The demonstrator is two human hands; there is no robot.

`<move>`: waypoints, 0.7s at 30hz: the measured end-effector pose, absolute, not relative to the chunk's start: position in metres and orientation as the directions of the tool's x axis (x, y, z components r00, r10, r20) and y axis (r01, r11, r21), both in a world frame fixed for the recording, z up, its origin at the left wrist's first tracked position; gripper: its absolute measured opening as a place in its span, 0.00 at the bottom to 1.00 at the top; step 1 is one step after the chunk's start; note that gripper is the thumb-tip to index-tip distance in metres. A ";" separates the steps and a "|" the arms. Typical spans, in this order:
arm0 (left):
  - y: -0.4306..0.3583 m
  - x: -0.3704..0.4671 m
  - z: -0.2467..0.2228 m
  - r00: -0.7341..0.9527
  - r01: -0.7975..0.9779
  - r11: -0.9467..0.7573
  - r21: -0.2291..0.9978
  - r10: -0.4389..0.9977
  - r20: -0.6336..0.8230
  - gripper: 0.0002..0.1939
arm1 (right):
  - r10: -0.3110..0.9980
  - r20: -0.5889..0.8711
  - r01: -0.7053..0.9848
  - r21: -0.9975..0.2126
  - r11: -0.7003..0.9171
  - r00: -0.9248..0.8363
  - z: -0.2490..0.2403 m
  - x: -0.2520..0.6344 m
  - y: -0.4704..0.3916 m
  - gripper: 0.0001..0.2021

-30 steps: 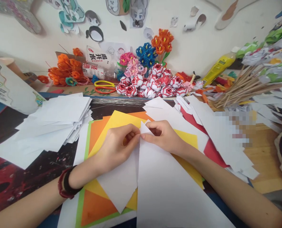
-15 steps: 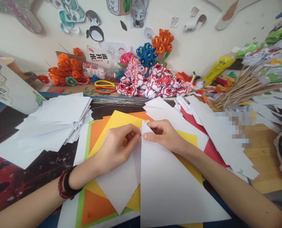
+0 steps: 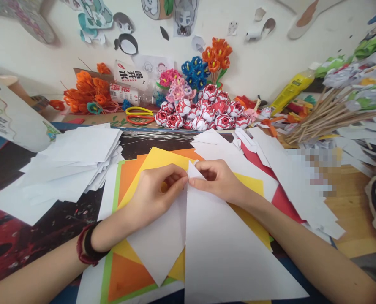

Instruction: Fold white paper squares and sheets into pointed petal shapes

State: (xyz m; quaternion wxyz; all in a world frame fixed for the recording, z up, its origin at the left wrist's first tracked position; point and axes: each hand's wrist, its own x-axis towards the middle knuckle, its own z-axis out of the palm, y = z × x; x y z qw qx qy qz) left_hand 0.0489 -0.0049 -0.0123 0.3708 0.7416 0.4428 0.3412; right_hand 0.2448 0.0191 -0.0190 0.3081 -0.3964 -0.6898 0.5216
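Note:
My left hand (image 3: pixel 158 190) is closed in a pinch, thumb and index finger at the upright edge between two pieces of white paper. My right hand (image 3: pixel 218 179) grips the top of a large triangular white sheet (image 3: pixel 226 249), its thumb in front and fingers behind. The sheet's pointed tip rises between my hands. Under my left hand hangs a smaller white paper piece (image 3: pixel 162 249) with a slightly rough lower edge; whether it joins the large sheet is unclear. My fingertips nearly touch. Beneath lie yellow (image 3: pixel 156 158), orange (image 3: pixel 127 276) and green-edged sheets.
A stack of white paper (image 3: pixel 70 164) lies left; more white sheets (image 3: pixel 289 185) and a red sheet (image 3: pixel 286 207) lie right. Along the wall sit red-and-white paper flowers (image 3: pixel 207 112), orange flowers (image 3: pixel 86 93), bottles (image 3: pixel 131 78), a yellow bottle (image 3: pixel 292 88) and thin sticks (image 3: pixel 314 114).
The white sheets have shifted very slightly left, and my left fingertips sit a little higher at the edge. My right hand keeps its grip.

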 end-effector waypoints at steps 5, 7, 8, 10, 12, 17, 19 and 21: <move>-0.004 0.049 -0.012 0.379 0.425 -0.330 0.843 0.911 0.165 0.05 | 0.862 0.007 0.227 -0.964 0.141 -0.507 -0.018 0.243 0.019 0.20; -0.004 0.049 -0.012 0.384 0.426 -0.332 0.842 0.909 0.164 0.05 | 0.861 0.009 0.227 -0.963 0.145 -0.509 -0.018 0.243 0.019 0.20; -0.004 0.049 -0.012 0.384 0.425 -0.333 0.842 0.908 0.165 0.05 | 0.860 0.008 0.230 -0.962 0.145 -0.510 -0.018 0.243 0.019 0.20; -0.005 0.049 -0.012 0.382 0.427 -0.334 0.840 0.909 0.167 0.05 | 0.858 -0.003 0.240 -0.960 0.141 -0.513 -0.018 0.243 0.019 0.19; -0.005 0.049 -0.012 0.380 0.432 -0.335 0.837 0.910 0.168 0.05 | 0.858 -0.011 0.253 -0.957 0.139 -0.513 -0.018 0.243 0.019 0.19; -0.006 0.049 -0.012 0.386 0.422 -0.342 0.839 0.906 0.175 0.05 | 0.874 0.021 0.315 -0.929 0.197 -0.486 -0.019 0.243 0.019 0.19; -0.006 0.049 -0.012 0.386 0.422 -0.342 0.840 0.906 0.175 0.05 | 0.876 0.025 0.323 -0.924 0.204 -0.482 -0.019 0.242 0.019 0.17; -0.006 0.049 -0.012 0.387 0.428 -0.340 0.837 0.906 0.171 0.05 | 0.872 0.028 0.313 -0.927 0.205 -0.488 -0.019 0.243 0.018 0.16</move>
